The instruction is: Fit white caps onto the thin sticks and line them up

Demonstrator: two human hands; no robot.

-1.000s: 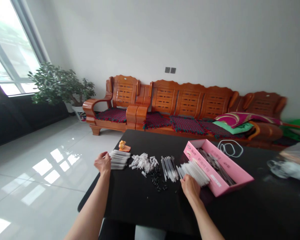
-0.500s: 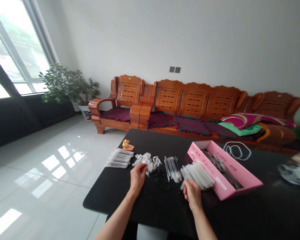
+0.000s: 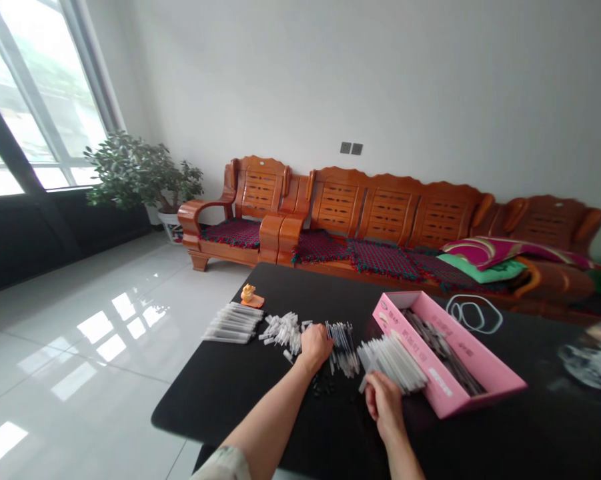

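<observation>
On a black table point(image 3: 260, 400) lie rows of pen parts. My left hand point(image 3: 315, 346) rests with curled fingers over the small black pieces point(image 3: 324, 385), between the white caps point(image 3: 281, 329) and the thin refills point(image 3: 343, 337); what it grips is hidden. My right hand point(image 3: 383, 401) sits closed at the near end of a bundle of white pen barrels point(image 3: 394, 361), touching one of them. A stack of clear tubes point(image 3: 231, 322) lies at the far left. A pink box point(image 3: 450, 353) with dark pens stands to the right.
A small orange figurine point(image 3: 250, 294) sits near the table's far left edge. White loops point(image 3: 473, 315) and a clear plastic bag point(image 3: 593, 357) lie at the right. Behind stand a wooden sofa point(image 3: 380, 220) and a potted plant point(image 3: 140, 173). Shiny tiled floor spreads to the left.
My left hand moved right from the clear tubes, past the white caps, to the black pieces beside the refills. My right hand drew back slightly toward me along the white barrels.
</observation>
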